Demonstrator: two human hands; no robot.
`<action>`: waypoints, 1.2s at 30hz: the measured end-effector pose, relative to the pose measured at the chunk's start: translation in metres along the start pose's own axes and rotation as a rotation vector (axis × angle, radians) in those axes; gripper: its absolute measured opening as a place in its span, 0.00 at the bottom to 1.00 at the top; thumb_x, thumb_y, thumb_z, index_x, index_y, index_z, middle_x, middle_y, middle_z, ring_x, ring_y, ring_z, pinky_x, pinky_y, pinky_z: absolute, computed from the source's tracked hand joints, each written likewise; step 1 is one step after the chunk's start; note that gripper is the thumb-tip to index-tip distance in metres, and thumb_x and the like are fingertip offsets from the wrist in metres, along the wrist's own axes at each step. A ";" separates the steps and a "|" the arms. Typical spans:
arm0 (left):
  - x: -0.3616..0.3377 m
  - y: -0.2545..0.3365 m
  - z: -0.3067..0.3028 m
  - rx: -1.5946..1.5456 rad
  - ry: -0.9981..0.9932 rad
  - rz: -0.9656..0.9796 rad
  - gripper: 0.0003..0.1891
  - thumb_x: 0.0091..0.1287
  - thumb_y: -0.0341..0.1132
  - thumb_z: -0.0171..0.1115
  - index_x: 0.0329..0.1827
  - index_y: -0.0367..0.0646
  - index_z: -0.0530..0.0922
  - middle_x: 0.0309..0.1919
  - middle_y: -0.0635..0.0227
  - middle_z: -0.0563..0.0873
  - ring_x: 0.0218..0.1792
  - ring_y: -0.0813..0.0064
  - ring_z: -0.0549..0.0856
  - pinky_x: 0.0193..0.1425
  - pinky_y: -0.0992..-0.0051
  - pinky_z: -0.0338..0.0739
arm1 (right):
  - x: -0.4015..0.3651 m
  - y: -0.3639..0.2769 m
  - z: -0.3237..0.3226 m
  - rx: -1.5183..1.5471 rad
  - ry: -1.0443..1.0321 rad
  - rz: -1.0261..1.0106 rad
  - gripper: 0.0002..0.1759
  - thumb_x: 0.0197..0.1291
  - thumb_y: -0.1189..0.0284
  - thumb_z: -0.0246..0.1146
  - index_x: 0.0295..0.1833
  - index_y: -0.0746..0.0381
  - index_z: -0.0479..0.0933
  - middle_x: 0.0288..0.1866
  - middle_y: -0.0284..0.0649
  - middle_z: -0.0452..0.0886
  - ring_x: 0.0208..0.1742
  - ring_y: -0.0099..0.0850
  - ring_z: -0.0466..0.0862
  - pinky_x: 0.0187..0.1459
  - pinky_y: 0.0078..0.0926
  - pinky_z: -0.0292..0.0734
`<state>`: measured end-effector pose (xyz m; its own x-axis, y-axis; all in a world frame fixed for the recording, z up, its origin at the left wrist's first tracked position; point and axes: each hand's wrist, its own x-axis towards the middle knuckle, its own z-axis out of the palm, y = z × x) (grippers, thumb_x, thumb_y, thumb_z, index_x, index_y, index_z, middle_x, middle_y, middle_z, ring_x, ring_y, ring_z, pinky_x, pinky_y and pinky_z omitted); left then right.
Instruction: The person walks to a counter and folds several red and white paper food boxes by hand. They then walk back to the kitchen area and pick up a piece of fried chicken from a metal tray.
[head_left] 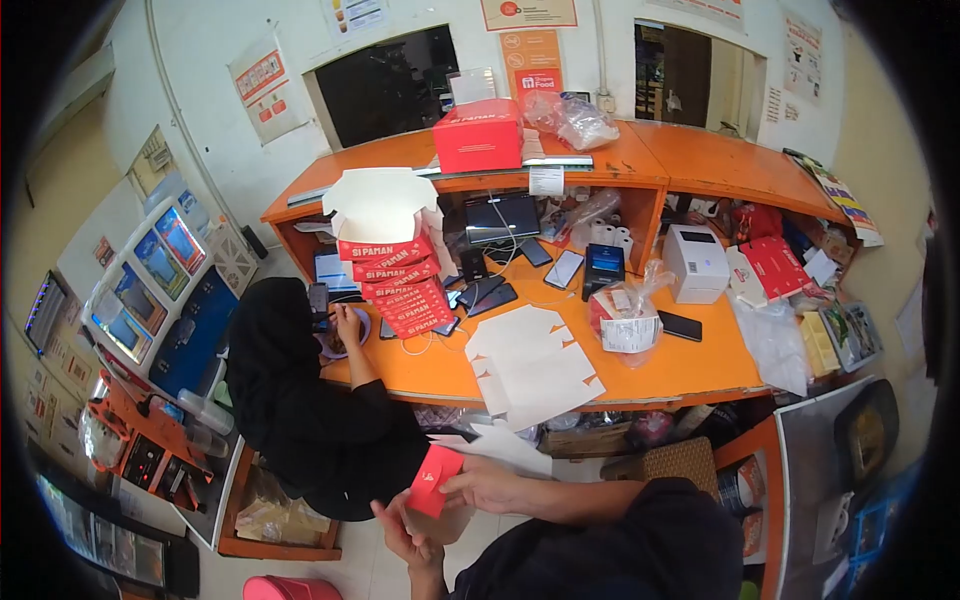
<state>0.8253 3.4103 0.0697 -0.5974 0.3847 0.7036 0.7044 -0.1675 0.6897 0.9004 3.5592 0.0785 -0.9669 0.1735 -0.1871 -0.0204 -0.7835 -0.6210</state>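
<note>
A partly folded red-and-white cardboard food box (437,480) is held low in front of me, its pale flaps standing out to the right. My right hand (490,487) grips its red panel with thumb and fingers. My left hand (408,542) is at the box's lower left side, fingers apart and stretched out; whether it touches the cardboard is hard to tell. A flat unfolded white box blank (535,365) lies on the orange counter (690,370) beyond. A stack of folded red "Si Paman" boxes (405,295) stands to its left, with an open white-lined box (375,205) on top.
A person in black (310,400) sits at the left with one hand over a bowl (345,335). On the counter are several phones (565,268), a card terminal (604,270), a bagged order (627,318) and a white printer (695,263). A red box (478,135) tops the shelf.
</note>
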 end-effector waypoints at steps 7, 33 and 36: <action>0.010 -0.001 -0.006 0.177 -0.160 0.038 0.30 0.65 0.60 0.53 0.50 0.39 0.81 0.47 0.55 0.76 0.50 0.60 0.77 0.52 0.65 0.73 | -0.009 -0.020 0.011 -0.082 -0.073 -0.090 0.24 0.58 0.84 0.61 0.61 0.63 0.68 0.52 0.39 0.79 0.53 0.30 0.81 0.54 0.31 0.80; 0.026 -0.007 0.032 0.314 -0.197 -0.111 0.20 0.52 0.30 0.74 0.50 0.40 0.82 0.39 0.55 0.87 0.31 0.68 0.87 0.35 0.76 0.81 | -0.019 -0.063 -0.035 0.183 0.094 0.057 0.09 0.63 0.67 0.61 0.34 0.59 0.72 0.20 0.31 0.70 0.15 0.20 0.68 0.15 0.18 0.61; 0.027 -0.008 0.030 0.457 -0.300 -0.008 0.19 0.51 0.32 0.74 0.48 0.43 0.83 0.40 0.54 0.87 0.32 0.63 0.88 0.34 0.73 0.83 | -0.021 -0.080 -0.047 0.024 0.176 0.179 0.10 0.62 0.67 0.62 0.32 0.59 0.73 0.19 0.31 0.70 0.14 0.21 0.68 0.14 0.17 0.59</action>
<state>0.8152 3.4497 0.0779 -0.5147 0.6380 0.5728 0.8352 0.2221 0.5031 0.9345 3.6460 0.0966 -0.8966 0.1305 -0.4231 0.1389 -0.8244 -0.5487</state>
